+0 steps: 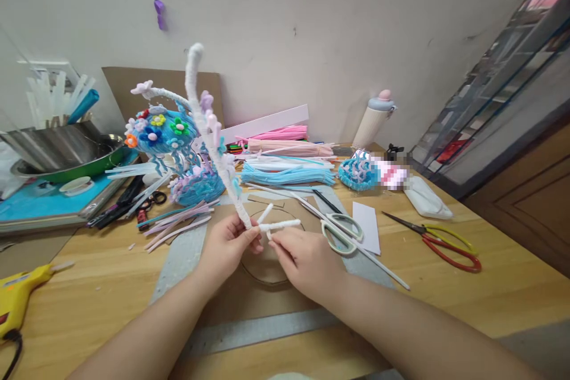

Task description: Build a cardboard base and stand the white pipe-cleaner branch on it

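A tall white fuzzy stem (pixel 214 145) with small lilac and turquoise flowers leans up and left in front of me. My left hand (pixel 229 243) is closed around its lower end. Short white prongs (pixel 285 224) branch out from the base there. My right hand (pixel 307 261) pinches a small white piece just below these prongs, its fingers closed. Under both hands lies a brown cardboard sheet (pixel 267 303) with a circle marked on it, on a grey mat (pixel 178 261). The fingertips partly hide the joint of the stem.
Green-handled scissors (pixel 341 233) and red-yellow scissors (pixel 449 246) lie right. Bundles of blue pipe cleaners (pixel 287 174) are behind, beside a blue flowered ornament (pixel 167 130). A yellow glue gun (pixel 22 300) is at left. A bottle (pixel 373 122) stands by the wall.
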